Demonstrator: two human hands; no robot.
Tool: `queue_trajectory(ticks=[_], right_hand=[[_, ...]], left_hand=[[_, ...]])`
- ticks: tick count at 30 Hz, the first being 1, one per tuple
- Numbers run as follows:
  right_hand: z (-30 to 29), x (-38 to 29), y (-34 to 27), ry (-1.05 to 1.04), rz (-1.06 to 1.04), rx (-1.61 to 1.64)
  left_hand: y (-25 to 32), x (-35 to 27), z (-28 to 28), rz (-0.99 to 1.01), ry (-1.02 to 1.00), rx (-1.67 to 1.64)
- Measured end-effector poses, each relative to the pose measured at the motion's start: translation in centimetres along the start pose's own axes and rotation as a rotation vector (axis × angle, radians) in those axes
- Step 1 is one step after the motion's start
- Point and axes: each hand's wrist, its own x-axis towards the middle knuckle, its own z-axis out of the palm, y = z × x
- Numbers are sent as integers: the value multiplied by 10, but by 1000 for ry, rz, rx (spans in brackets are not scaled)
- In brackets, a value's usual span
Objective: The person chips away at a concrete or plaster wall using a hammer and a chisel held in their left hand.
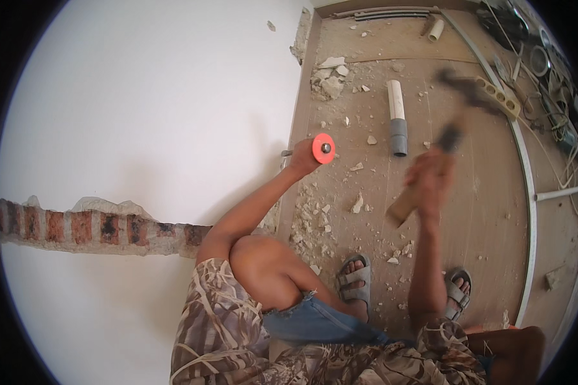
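My left hand [304,158] is closed round a chisel with a round orange hand guard [320,148]. The chisel's metal struck end shows at the guard's centre, and its other end is against the foot of the white wall [149,120]. In my right hand [432,180] is a hammer [450,137] with a wooden handle. It is blurred by motion, its head above and to the right of the chisel in the picture. A brick-lined channel [82,227] is cut into the wall, ending behind my left arm.
Plaster rubble [330,84] and chips lie along the wall. A pipe piece with a grey socket [399,137] rests on the floor. On the right are a long metal straightedge [525,159], a power strip [498,97], cables and hand tools. Sandalled feet stand below.
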Motion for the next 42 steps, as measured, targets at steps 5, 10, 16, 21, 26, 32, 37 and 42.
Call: queue_trajectory(ticks=[5,10,16,21,26,32,37,42], right_hand=[[8,52,-114,445,-508,178],[83,-40,-6,132,17,-201],[25,-81,122,-82,464,-194],[-35,36,-9,136,-177,-11],[8,58,-95,462,-601,162],[82,-67,74,-287,643,-326],[6,-33,82,-77,255,-73],[-19,57,-70,211,-394,-11]], left_hand=[[5,0,-3,-114,-21,-55],[7,6,-4,-127,-10,-67],[5,7,-5,-139,-44,-9],[-1,9,-1,-168,-66,73],[-9,11,2,-139,-25,-31],[-4,14,4,-118,-18,0],[-4,11,5,-122,-32,2],[-10,7,4,-107,-3,53]])
